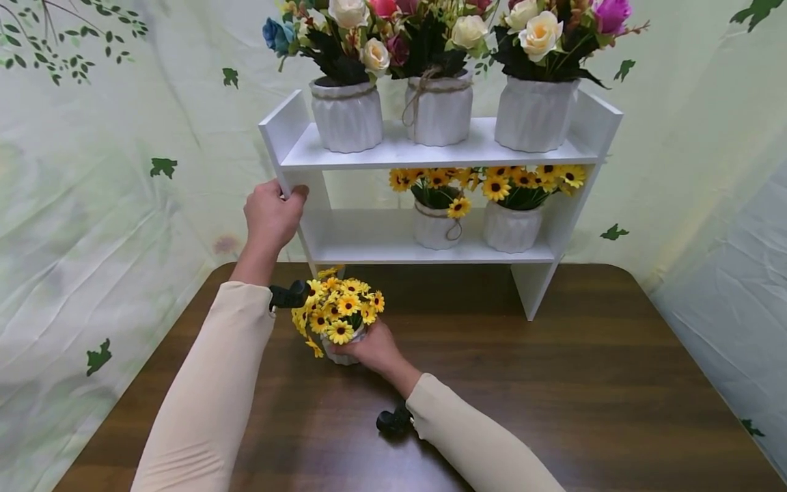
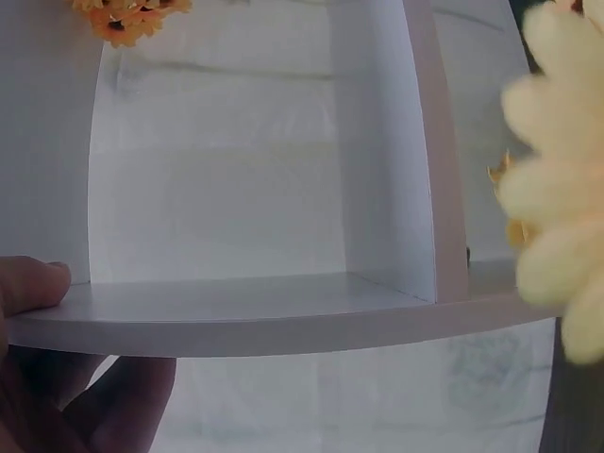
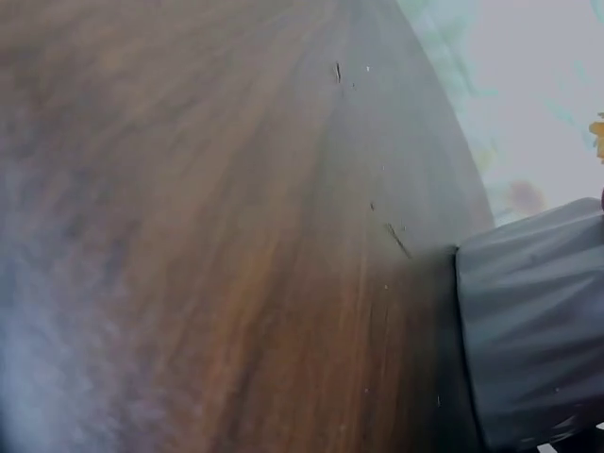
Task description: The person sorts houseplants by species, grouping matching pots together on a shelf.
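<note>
In the head view my left hand (image 1: 272,217) grips the front edge of the left side panel of a white two-tier shelf (image 1: 375,232). The left wrist view shows the thumb on one face of that panel and the fingers on the other. Lower down, my right hand (image 1: 378,350) holds a white ribbed flower pot (image 1: 341,356) from its right side. Small yellow daisy-like flowers (image 1: 341,304) fill this pot, in front of the shelf's left leg. Only the pot's ribbed side (image 3: 533,321) shows large in the right wrist view; the right hand is barely seen there.
Two pots of yellow flowers (image 1: 513,229) stand on the lower tier, toward the right. On the upper tier are three white pots (image 1: 443,113) of mixed roses. The shelf stands at the back of a brown wooden table (image 1: 553,396), before a leaf-patterned cloth (image 1: 123,225).
</note>
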